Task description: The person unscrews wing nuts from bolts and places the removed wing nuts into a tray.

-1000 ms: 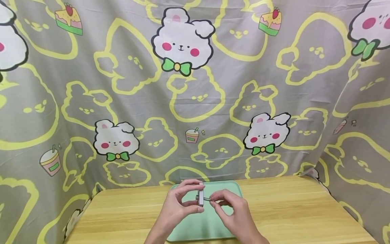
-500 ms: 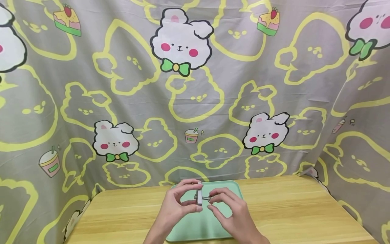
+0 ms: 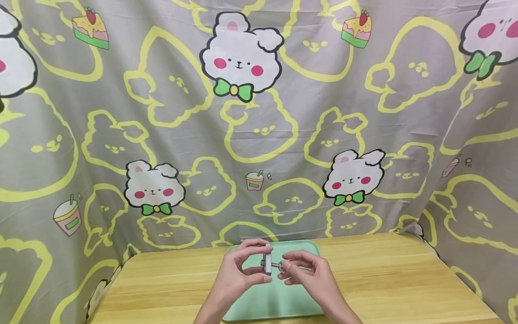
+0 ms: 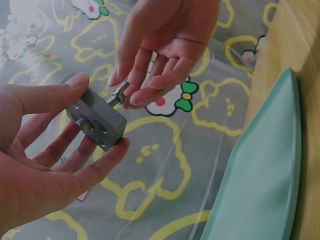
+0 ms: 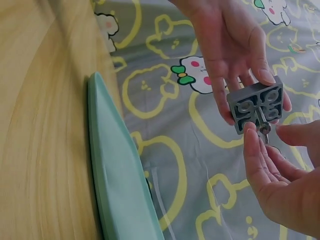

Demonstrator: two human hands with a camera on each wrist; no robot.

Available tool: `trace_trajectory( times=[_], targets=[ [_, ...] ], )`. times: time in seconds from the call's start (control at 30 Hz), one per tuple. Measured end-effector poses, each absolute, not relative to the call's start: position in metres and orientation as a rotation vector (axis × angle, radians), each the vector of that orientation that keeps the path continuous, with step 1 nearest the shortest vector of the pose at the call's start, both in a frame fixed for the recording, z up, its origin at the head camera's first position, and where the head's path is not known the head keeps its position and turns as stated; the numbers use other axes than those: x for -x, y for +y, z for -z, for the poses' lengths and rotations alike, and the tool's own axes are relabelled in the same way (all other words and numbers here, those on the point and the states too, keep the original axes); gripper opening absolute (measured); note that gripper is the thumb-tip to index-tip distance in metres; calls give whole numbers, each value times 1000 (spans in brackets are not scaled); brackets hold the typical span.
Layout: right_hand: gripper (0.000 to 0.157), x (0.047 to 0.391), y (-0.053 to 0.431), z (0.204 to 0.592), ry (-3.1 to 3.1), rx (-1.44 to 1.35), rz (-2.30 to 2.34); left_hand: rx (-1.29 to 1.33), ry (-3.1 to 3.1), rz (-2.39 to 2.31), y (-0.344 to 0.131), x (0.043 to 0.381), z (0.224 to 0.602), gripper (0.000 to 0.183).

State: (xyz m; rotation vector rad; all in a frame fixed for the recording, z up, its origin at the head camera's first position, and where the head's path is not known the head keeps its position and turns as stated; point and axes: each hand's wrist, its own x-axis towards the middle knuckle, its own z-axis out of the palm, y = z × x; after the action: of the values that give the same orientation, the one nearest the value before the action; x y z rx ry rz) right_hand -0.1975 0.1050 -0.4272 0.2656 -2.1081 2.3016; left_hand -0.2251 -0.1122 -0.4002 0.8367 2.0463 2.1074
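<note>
My left hand (image 3: 238,267) holds a grey, roughly square block (image 4: 97,117) by its opposite edges, between the thumb and fingertips. In the right wrist view the block's face has round recesses near its corners. A metal bolt (image 5: 261,116) passes through its middle, its head (image 4: 84,124) showing on the side toward my left palm. On the bolt's other end sits a wing nut (image 5: 265,129). Thumb and fingertips of my right hand (image 3: 309,270) are curled around the wing nut, the index fingertip right at it.
Below the hands, a light green tray (image 3: 275,306) lies on the wood-grain table (image 3: 384,279). A grey curtain (image 3: 194,112) with cartoon animals hangs behind the table and along its sides.
The right fingers have loosened and shifted around the wing nut, and the thumb has moved up across it. The left hand keeps holding the block almost in the same place.
</note>
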Motion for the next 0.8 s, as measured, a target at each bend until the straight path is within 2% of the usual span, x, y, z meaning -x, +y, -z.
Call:
trace_trajectory(
  times=[0.4, 0.8],
  targets=[
    [36, 197, 104, 429, -2100, -253, -2346, -845, 2034, -2099, -110, 225, 403, 50],
    [11, 194, 96, 432, -2123, -414, -1897, -807, 2013, -2117, -113, 226, 402, 52]
  ],
)
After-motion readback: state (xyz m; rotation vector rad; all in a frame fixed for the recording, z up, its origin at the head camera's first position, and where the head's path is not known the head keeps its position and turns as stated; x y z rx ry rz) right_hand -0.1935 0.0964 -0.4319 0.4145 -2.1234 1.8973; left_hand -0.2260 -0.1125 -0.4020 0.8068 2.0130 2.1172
